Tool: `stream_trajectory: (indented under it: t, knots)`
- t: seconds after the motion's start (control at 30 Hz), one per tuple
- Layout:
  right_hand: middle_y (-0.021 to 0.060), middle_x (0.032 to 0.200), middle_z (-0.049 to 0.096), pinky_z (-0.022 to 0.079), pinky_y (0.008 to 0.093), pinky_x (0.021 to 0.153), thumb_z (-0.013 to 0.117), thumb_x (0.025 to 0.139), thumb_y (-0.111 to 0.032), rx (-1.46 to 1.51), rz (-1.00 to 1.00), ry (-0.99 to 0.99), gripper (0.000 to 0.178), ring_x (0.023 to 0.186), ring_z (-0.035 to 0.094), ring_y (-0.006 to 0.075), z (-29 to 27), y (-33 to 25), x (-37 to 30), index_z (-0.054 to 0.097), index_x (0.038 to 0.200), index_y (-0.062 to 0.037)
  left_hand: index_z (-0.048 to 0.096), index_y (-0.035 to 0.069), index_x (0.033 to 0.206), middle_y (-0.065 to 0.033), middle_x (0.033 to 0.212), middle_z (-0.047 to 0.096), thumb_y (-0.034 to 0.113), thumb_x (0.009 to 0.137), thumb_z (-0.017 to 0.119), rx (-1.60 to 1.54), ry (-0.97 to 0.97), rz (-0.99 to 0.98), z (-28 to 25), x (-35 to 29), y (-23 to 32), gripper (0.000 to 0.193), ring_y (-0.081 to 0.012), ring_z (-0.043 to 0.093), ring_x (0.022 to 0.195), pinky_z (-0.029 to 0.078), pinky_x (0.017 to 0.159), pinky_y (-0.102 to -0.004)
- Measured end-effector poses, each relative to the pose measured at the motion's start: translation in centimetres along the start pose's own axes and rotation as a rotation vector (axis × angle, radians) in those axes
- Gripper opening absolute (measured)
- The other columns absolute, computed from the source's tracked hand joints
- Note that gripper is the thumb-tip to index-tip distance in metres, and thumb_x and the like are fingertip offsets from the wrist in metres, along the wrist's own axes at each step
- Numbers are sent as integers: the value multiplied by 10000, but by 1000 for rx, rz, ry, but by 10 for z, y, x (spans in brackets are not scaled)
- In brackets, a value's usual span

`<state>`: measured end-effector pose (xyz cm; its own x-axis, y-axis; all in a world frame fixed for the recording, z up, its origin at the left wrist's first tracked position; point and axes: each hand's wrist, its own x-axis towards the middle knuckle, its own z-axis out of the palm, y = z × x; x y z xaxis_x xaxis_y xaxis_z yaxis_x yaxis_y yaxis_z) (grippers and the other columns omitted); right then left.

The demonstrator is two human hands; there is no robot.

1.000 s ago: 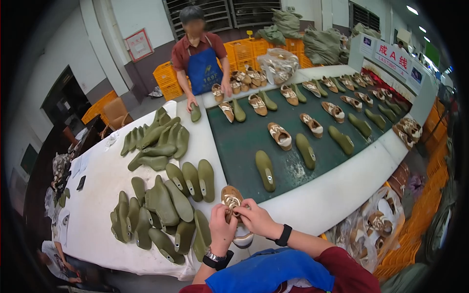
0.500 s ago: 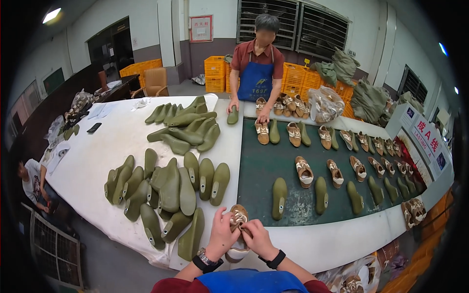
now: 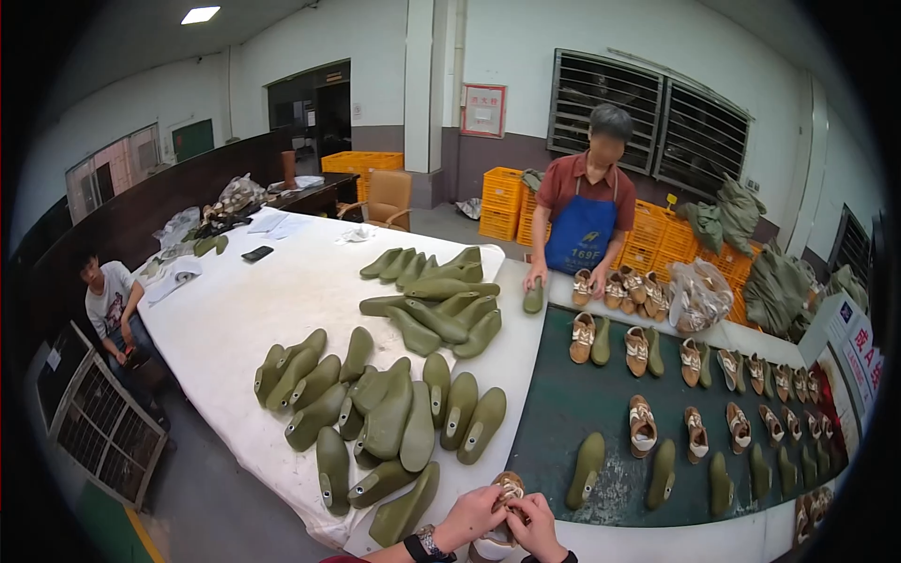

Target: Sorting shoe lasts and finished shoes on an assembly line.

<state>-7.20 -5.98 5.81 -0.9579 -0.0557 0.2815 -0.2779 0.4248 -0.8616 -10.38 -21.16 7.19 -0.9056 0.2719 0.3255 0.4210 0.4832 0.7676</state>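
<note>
A brown sneaker (image 3: 509, 484) with pale trim is at the near edge of the white table, partly covered by my hands. My left hand (image 3: 471, 519) closes its fingers on the sneaker's lace area from the left. From the right, my right hand (image 3: 537, 528) pinches the same area, its fingertips meeting the left ones. Whether they grip lace or tongue is hidden. The sneaker's pale heel end (image 3: 492, 546) shows below my hands. Just left lies a pile of green shoe lasts (image 3: 389, 427).
A green work surface (image 3: 615, 403) at right bears rows of sneakers and lasts. Across the table, a co-worker in a blue apron (image 3: 580, 233) touches a last (image 3: 534, 298) and a sneaker (image 3: 582, 286). More lasts (image 3: 441, 319) lie farther back; a person (image 3: 117, 310) sits at far left.
The view has swung left, so the scene sits farther right and my hands lower. My hands stay on the sneaker. The co-worker's hand has gone from a front-row sneaker to one behind it.
</note>
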Motion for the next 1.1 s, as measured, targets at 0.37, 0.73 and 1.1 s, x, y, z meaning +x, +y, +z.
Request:
stream_trajectory:
  t: [0.37, 0.73, 1.1]
  knots:
    - [155, 856, 585, 456, 318, 669, 611, 798, -86, -49, 91, -830, 141, 737, 569, 244, -18, -5, -17, 589, 897, 12, 523, 32, 961, -176, 860, 556, 95, 770, 538, 37, 391, -100, -56, 56, -41, 201, -363, 554, 808, 469, 682, -415]
    - [53, 749, 484, 375, 230, 494, 664, 668, 45, -135, -197, -99, 195, 575, 472, 124, 11, -31, 49, 561, 823, -14, 501, 36, 878, -132, 797, 527, 49, 748, 537, 29, 260, 91, -25, 5, -11, 136, -325, 542, 756, 449, 657, -410]
    - [100, 743, 521, 438, 301, 570, 671, 654, 21, -296, -326, -102, 163, 625, 536, 214, 15, -28, 28, 582, 788, -4, 468, 27, 855, -137, 761, 533, 71, 759, 542, -9, 242, 63, -17, -20, 1, 129, -330, 552, 739, 445, 640, -405]
